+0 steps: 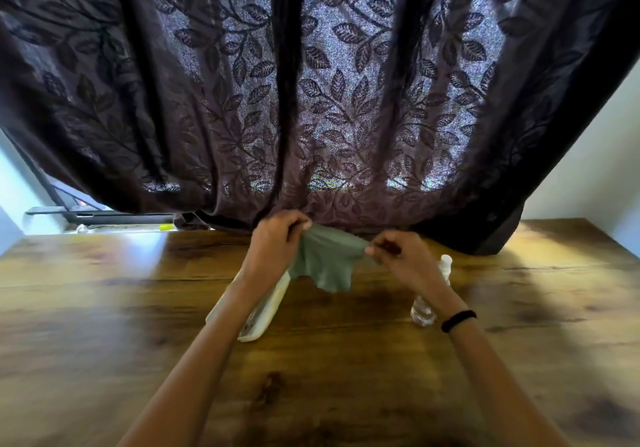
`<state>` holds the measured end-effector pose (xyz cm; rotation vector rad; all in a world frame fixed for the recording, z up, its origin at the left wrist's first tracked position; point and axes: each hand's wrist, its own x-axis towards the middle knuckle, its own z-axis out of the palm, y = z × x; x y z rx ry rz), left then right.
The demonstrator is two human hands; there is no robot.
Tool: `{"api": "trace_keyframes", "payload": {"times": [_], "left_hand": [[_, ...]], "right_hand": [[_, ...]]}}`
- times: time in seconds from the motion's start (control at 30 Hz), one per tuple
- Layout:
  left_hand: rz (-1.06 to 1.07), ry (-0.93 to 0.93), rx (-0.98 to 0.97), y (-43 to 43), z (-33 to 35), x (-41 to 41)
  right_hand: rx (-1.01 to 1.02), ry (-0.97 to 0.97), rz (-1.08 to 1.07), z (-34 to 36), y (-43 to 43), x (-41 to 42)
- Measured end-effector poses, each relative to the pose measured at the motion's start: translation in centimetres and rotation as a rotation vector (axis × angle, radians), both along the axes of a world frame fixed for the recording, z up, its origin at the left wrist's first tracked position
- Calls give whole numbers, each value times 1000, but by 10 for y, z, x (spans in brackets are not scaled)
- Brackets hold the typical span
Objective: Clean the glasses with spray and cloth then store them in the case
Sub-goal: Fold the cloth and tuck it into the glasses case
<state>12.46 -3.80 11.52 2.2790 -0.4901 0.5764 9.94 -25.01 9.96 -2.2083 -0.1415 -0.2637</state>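
Because the frame is smeared toward its edges, fine detail is poor.

Left hand [277,239]: grip closed, fingers and thumb pinching the upper left edge of the cloth [329,266]. Right hand [398,252]: grip closed, pinching the cloth's upper right corner. The grey-green cloth hangs stretched between the two hands above the desk [104,308], with its lower edge loose and wavy.

A small dark shape [392,248] sits in the curl of the right fingers; it is too blurred to identify.

Case [266,311]: cream, lying slantwise on the desk below the left hand. The left forearm crosses it and hides its left side. Cannot tell whether it is open or closed.

Spray bottle [424,311]: stands on the desk just behind the right wrist, which covers its middle. Only the white cap and clear base show. A black band [459,320] is on that wrist.

The desk is brown wood grain with dark patches and bright glare at the left. A dark leaf-patterned curtain [311,83], backlit, hangs behind it with its hem resting on the desk's far edge. A white wall [588,169] is at the right. A window frame [104,218] shows below the curtain at the left.
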Motion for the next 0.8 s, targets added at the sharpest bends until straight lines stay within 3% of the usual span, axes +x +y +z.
{"api": "trace_keyframes", "payload": {"times": [0.13, 0.27, 0.43, 0.53, 0.8], "left_hand": [[-20, 15, -43, 4, 19, 4], [-138, 111, 43, 11, 11, -9], [-319, 418, 355, 21, -48, -52], [-448, 537, 443, 24, -79, -76], [-320, 444, 395, 20, -93, -97]], "right_hand": [[61, -107, -47, 13, -1, 1], [55, -110, 26, 11, -4, -14], [-246, 158, 225, -21, -19, -56], [-381, 365, 354, -44, -19, -78], [-470, 497, 405, -52, -15, -86]]}}
